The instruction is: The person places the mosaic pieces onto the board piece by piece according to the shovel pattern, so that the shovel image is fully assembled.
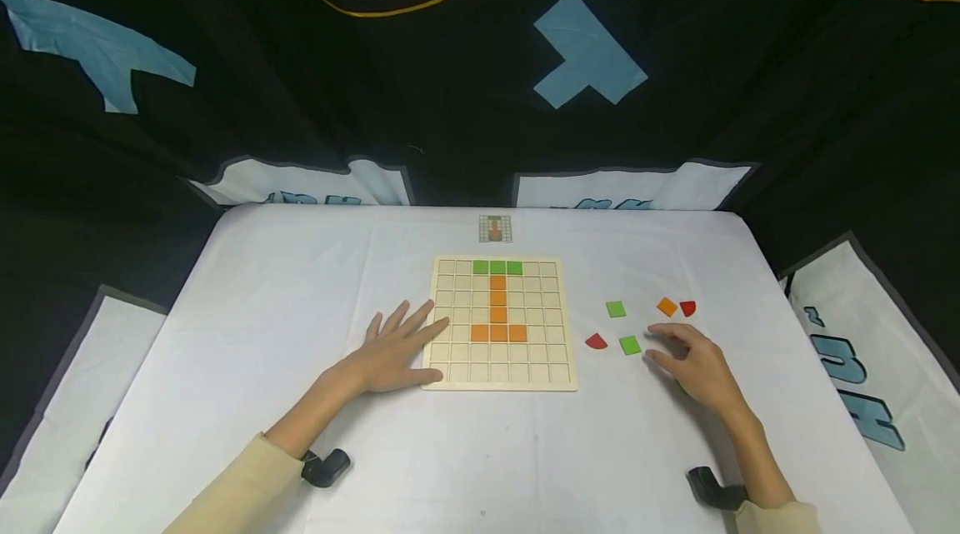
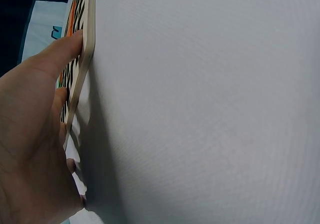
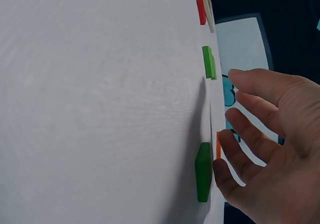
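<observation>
As seen in the head view, the square grid board (image 1: 547, 355) lies flat on the white-covered table (image 1: 420, 467), with a small pattern card (image 1: 495, 229) beyond it at 12 o'clock. On board: three green square tiles (image 1: 498, 267) in a row at 12, orange square tiles (image 1: 498, 315) below forming an upside-down T. Left hand (image 1: 386, 357) at 8–9 o'clock of board, fingers spread and nearly straight, gripping nothing, thumb and fingertips over the near-side rim. Right hand (image 1: 697, 363) at 3–4 o'clock of board, fingers loosely bent, thumb apart, nothing held. Loose around it: nearer green tile (image 1: 630, 345) just off the fingertips at 9–10, red quarter-circle (image 1: 596, 341) at 9, farther green tile (image 1: 616, 309) at 10, loose orange tile (image 1: 667, 306) at 11, second red quarter-circle (image 1: 687, 308) at 12.

Left wrist: thumb touches board at 10–11 o'clock; hand open, not clasping.

Right wrist: hand at 3–4 o'clock, fingers relaxed, holding nothing; thick green piece (image 3: 203, 173) at 5, beside little finger.
</observation>
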`<state>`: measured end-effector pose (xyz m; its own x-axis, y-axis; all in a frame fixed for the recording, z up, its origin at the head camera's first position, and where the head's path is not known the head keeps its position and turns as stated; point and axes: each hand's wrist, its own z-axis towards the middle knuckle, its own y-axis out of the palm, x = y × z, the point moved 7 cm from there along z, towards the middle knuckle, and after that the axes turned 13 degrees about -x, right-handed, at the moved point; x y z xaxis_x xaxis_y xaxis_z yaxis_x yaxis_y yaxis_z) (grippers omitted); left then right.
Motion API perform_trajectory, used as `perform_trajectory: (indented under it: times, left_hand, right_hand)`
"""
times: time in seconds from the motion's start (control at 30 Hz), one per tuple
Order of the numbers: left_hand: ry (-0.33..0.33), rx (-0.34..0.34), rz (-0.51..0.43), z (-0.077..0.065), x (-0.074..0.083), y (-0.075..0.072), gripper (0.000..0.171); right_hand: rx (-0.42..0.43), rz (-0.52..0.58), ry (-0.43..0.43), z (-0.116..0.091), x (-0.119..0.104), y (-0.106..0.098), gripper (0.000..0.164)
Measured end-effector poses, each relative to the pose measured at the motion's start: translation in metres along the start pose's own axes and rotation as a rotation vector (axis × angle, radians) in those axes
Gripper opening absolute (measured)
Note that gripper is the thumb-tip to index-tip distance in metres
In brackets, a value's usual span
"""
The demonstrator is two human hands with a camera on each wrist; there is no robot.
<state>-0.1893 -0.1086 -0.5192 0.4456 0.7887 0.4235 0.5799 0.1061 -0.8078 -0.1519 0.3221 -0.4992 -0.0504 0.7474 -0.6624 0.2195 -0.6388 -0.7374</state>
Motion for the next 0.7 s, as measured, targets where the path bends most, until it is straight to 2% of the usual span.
perform_trajectory:
  times: [0.3, 0.53, 0.7]
  left_hand:
    - [0.008, 0.005, -0.009, -0.001, 0.0, -0.001, 0.082]
    - [0.01, 0.007, -0.007, -0.002, 0.001, -0.002, 0.082]
    - [0.008, 0.006, -0.006, -0.001, 0.0, 0.0, 0.082]
  right_hand:
    - [-0.047, 0.028, 0.016, 0.003, 0.006, 0.003, 0.038]
    - [-0.08, 0.019, -0.045, 0.011, 0.004, 0.012, 0.041]
    - [-0.07, -0.029, -0.086, 0.015, 0.001, 0.015, 0.038]
